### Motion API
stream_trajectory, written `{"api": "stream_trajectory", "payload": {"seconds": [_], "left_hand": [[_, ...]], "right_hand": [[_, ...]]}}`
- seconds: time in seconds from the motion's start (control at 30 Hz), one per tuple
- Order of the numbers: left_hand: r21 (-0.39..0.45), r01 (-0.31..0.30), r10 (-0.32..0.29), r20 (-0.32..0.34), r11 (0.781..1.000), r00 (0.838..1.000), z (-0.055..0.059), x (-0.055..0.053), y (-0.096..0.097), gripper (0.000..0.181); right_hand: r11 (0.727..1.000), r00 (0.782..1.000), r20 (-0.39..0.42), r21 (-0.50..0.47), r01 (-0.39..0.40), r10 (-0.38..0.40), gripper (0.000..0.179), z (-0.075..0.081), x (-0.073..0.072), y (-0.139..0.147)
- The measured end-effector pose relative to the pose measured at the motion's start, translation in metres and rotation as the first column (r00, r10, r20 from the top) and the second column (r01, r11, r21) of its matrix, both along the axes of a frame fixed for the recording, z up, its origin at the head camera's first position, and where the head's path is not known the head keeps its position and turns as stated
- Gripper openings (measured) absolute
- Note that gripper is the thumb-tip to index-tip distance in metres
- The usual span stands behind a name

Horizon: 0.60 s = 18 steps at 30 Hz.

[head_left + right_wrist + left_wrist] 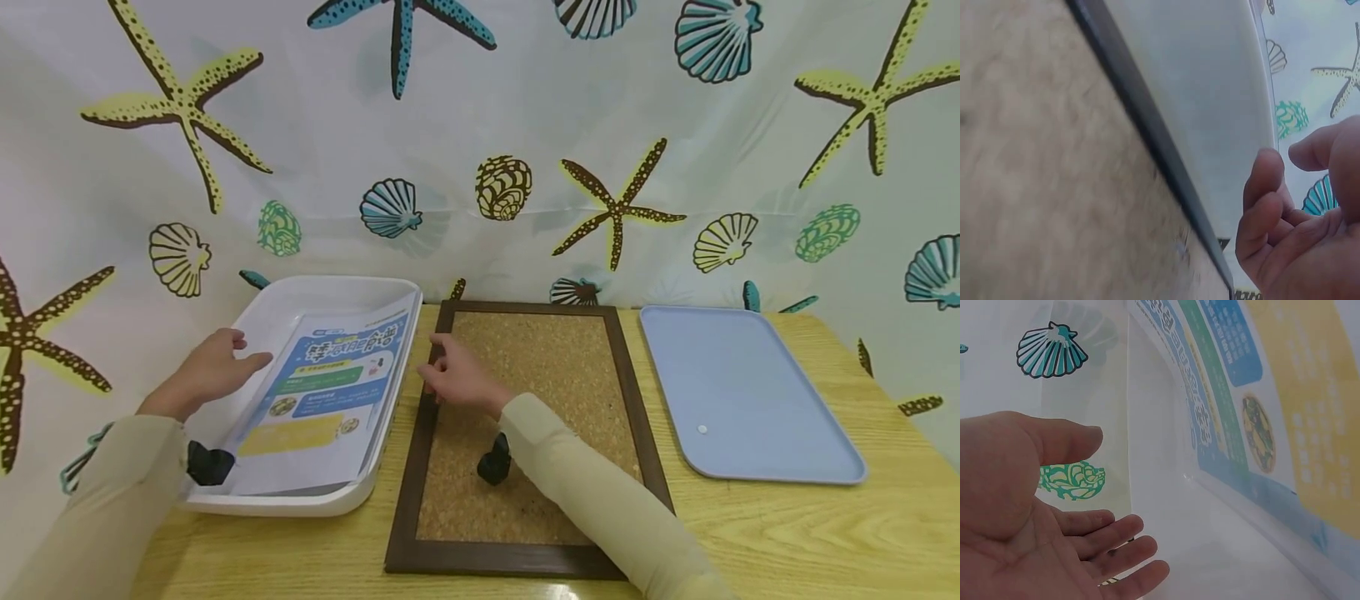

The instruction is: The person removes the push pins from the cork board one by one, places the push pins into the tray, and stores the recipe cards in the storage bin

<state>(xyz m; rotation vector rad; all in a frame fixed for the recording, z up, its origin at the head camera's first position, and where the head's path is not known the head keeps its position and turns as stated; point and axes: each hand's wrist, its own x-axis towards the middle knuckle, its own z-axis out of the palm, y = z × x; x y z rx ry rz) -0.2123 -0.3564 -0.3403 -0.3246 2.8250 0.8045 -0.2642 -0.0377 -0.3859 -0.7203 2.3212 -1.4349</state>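
Note:
A white plastic tray (281,504) stands at the left, with a stack of paper in it. The top sheet (315,392) is a colourful printed flyer with blue, green and yellow blocks. My left hand (213,371) hovers by the tray's left side, thumb and fingers apart and nothing in them; the left wrist view shows its bare palm (1016,531) beside the flyer. Over the left edge of a cork board (555,375) with a dark brown frame is my right hand (465,375). Its fingers are loosely bent and hold nothing, and the thumb stands off from them in the right wrist view.
To the right of the board lies a flat light-blue tray (750,392) with a small white round spot (702,430) near its front left corner. All three stand on a wood-grain table (862,533). Behind hangs a curtain (450,258) printed with shells and starfish.

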Motion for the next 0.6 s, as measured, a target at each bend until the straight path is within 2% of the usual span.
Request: {"api": "stream_trajectory", "payload": {"seconds": [0.2,0.37,0.47,0.6], "left_hand": [[0.023,0.071,-0.072,0.025,0.997,0.997,0.002,-0.001,0.014,0.082],[0.016,0.147,-0.147,0.007,0.989,0.989,0.003,0.000,0.026,0.082],[0.001,0.166,-0.166,-0.018,0.986,0.986,0.004,0.001,0.030,0.081],[-0.011,0.179,-0.179,-0.041,0.984,0.983,0.004,0.000,0.036,0.080]], "right_hand": [[1.000,0.999,0.050,-0.005,-0.002,0.002,0.058,-0.005,-0.005,0.023],[0.999,0.995,0.098,-0.017,0.035,-0.033,0.056,-0.007,-0.009,0.049],[0.999,0.991,0.121,-0.015,0.052,-0.050,0.055,-0.009,-0.011,0.067],[0.996,0.991,0.100,0.029,0.087,-0.089,0.055,-0.010,-0.014,0.090]]}}
